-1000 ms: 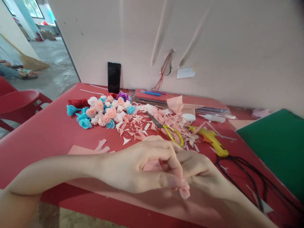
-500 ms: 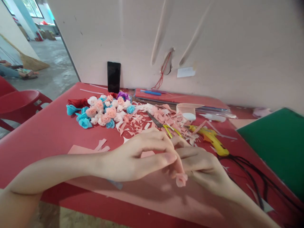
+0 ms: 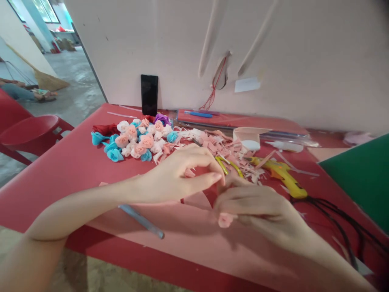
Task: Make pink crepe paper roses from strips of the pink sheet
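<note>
A small pink paper rose [image 3: 225, 220] is pinched in my right hand [image 3: 261, 207], its petals poking out below the curled fingers. My left hand [image 3: 185, 172] is closed, thumb against the forefinger, with its tips close to my right fingertips; what it pinches is hidden. Beneath both hands lies a large pink paper sheet [image 3: 188, 239]. A curved pink paper piece [image 3: 199, 198] shows under my left hand. The pale blue pen [image 3: 142, 222] rests on the sheet near my left wrist. Just beyond the hands are yellow-handled scissors [image 3: 221, 165], partly covered.
Pink paper scraps [image 3: 212, 142] spread behind the hands, beside a pile of paper roses [image 3: 146, 140]. A yellow glue gun [image 3: 281, 174] with black cables lies at right, near a green board [image 3: 361, 174]. A phone [image 3: 149, 95] leans on the white panel [image 3: 170, 48].
My left hand has lifted and shifted slightly away from the rose, uncovering more of the pen. The rose now sits by my right fingers. The view has turned a little.
</note>
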Demonstrator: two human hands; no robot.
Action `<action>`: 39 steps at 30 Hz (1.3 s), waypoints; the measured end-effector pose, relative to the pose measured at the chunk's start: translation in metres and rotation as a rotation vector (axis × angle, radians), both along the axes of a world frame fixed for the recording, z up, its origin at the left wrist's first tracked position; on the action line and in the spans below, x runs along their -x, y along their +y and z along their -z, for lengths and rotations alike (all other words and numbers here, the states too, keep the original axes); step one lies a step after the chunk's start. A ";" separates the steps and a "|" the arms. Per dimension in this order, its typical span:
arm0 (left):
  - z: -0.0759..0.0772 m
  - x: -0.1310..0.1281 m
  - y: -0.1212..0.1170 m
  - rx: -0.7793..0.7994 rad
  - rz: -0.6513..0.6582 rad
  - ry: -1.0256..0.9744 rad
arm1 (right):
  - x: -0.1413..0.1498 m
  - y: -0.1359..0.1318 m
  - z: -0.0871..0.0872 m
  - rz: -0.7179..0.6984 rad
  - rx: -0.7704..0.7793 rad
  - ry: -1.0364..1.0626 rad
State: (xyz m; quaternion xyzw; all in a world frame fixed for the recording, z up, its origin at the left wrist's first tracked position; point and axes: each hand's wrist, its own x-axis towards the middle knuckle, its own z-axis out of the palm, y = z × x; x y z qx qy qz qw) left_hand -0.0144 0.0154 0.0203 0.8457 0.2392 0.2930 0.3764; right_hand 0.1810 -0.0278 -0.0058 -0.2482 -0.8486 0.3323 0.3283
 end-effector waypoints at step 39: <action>0.082 0.078 0.017 -0.140 0.034 0.618 | 0.042 -0.043 0.092 0.224 -0.468 -0.154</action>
